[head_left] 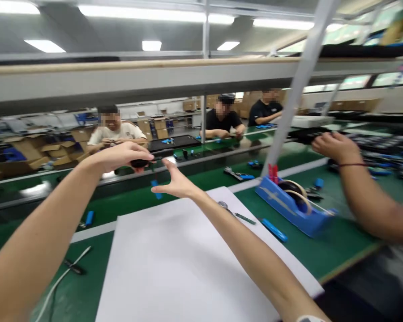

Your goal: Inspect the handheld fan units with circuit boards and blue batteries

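Note:
My left hand (126, 154) reaches out over the green conveyor and is closed on a small black rounded object (139, 163), mostly covered by the fingers. Beside it, my right hand (176, 181) is open, thumb and forefinger spread, with the forefinger tip close to the thin dark end of that object. Below and between the hands is a blue block (156, 189); whether it hangs from the black object or lies on the conveyor, I cannot tell. A large white sheet (174, 259) lies under my forearms.
On the right stand a blue tape dispenser (282, 203) and a blue strip (274, 230). A white cable (58, 284) lies at left. A co-worker's hand (337, 147) reaches in from the right. A slanted post (298, 85) and shelf beam (154, 82) cross ahead; several people sit beyond.

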Motion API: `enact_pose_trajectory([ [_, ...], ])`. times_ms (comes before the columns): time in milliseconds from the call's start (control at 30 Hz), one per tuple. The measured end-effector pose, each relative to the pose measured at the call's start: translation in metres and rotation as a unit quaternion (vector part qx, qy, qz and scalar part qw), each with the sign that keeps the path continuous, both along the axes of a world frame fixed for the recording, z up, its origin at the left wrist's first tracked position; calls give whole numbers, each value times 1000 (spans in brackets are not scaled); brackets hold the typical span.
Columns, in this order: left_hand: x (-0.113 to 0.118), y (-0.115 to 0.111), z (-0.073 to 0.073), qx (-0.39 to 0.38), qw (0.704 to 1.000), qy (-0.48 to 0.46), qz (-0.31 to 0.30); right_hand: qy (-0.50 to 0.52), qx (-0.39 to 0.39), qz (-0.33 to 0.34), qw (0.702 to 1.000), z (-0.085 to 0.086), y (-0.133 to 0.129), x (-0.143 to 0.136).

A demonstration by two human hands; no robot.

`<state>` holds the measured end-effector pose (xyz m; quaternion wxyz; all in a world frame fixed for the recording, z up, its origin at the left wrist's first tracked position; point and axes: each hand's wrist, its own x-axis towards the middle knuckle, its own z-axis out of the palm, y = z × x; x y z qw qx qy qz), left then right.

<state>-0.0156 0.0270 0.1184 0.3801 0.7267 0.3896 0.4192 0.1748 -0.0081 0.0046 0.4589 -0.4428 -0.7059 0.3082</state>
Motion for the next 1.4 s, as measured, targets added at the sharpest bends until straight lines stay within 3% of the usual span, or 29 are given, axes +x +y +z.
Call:
enact_pose_trajectory([
  [67,-8,-11,14,29,999,11,25,58,-36,109,992,16,20,-12],
  [167,-23,-20,20,52,997,46,29,145,-97,246,954,25,26,-9],
  [267,-31,-20,14,45,993,109,-23,173,-164,305,922,23,22,7],
  [333,-31,-17,2,23,994,86,-58,197,-201,313,907,21,18,15],
  [433,-20,-13,-29,-36,990,-101,-87,265,-214,276,899,20,13,16],
  [533,-1,-9,-58,-95,946,-297,-93,289,-166,205,920,22,10,10],
  [633,14,-5,-72,-145,908,-388,-67,280,-121,167,938,22,9,7],
  [767,15,1,-74,-174,906,-381,-56,243,-100,124,957,20,9,10],
  [900,2,5,-76,-195,933,-293,-81,173,-64,58,981,19,8,15],
  [1067,-4,10,-80,-150,963,-212,-74,145,-70,68,985,16,11,11],
  [1233,3,8,-78,-82,961,-258,-48,192,10,52,980,7,17,-6],
  [1400,23,6,-79,-53,930,-361,-43,240,35,10,970,-1,16,-19],
])
